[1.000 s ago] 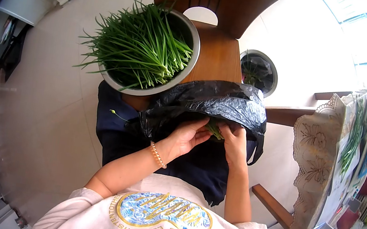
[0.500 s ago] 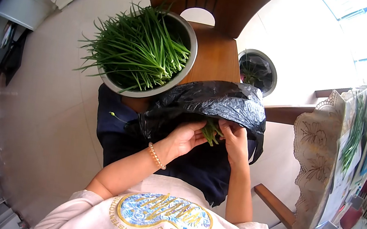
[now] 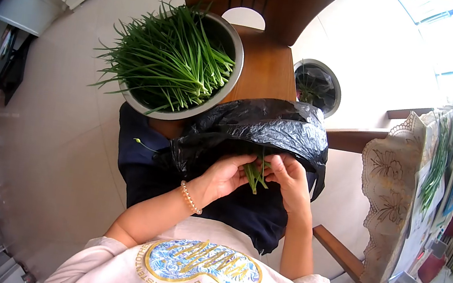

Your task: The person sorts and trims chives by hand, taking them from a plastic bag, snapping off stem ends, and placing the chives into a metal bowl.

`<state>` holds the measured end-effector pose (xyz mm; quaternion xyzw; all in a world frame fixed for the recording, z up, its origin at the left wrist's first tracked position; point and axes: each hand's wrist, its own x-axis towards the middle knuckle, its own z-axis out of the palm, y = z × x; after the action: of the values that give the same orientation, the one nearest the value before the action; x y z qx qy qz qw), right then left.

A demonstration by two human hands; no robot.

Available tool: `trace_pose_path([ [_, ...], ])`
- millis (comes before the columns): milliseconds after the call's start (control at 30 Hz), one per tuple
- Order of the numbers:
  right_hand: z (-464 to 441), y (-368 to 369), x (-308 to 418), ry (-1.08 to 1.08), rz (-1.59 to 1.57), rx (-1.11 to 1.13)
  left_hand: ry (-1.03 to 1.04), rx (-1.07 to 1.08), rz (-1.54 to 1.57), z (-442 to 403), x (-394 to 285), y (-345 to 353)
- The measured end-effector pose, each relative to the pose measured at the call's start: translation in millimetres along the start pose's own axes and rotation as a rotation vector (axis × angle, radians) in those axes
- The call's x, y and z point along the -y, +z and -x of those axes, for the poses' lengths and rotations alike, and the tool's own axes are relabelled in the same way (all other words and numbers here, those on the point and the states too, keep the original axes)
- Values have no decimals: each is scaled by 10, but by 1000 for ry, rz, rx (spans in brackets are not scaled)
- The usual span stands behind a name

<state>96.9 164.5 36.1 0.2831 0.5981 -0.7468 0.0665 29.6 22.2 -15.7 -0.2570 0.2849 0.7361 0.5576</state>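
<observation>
A black plastic bag (image 3: 275, 126) lies across the lap, its mouth facing the body. At that mouth, my left hand (image 3: 226, 177) is closed on a small bunch of green stems (image 3: 255, 179), whose cut ends point toward me. My right hand (image 3: 289, 179) pinches the same bunch from the right side, thumb on top. The upper parts of the stems are hidden in the bag. Ahead and to the left, a metal bowl (image 3: 237, 68) full of long green stalks (image 3: 174, 59) rests on a wooden chair (image 3: 265, 69).
A round bin (image 3: 334, 93) with a dark liner stands on the floor behind the bag. At right is a table with a lace-edged cloth (image 3: 384, 192), more green stalks (image 3: 437, 165) and papers. A wooden leg (image 3: 338, 253) juts out near my right arm.
The bunch of stems has come further out of the bag toward me, and more of its ends show. My right hand has shifted and turned, with its thumb now over the stems.
</observation>
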Motion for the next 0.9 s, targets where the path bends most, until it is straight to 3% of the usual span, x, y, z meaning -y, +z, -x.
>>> trace_pose_path([
  [167,-32,-31,-77,-30,20,-54,3,-20,39,94,-26,88],
  [333,-55,73,-99,-244,110,-127,-11,-8,48,-13,-51,42],
  [567,-89,9,-36,-195,-4,-46,3,-37,-8,-79,-116,49],
  [633,-65,-39,63,-86,-46,1,-1,-30,0,12,-119,89],
  [767,131,-95,447,-119,36,-98,-21,-67,23,221,-132,178],
  [900,381,-397,769,-366,-94,-264,14,1,78,172,-170,27],
])
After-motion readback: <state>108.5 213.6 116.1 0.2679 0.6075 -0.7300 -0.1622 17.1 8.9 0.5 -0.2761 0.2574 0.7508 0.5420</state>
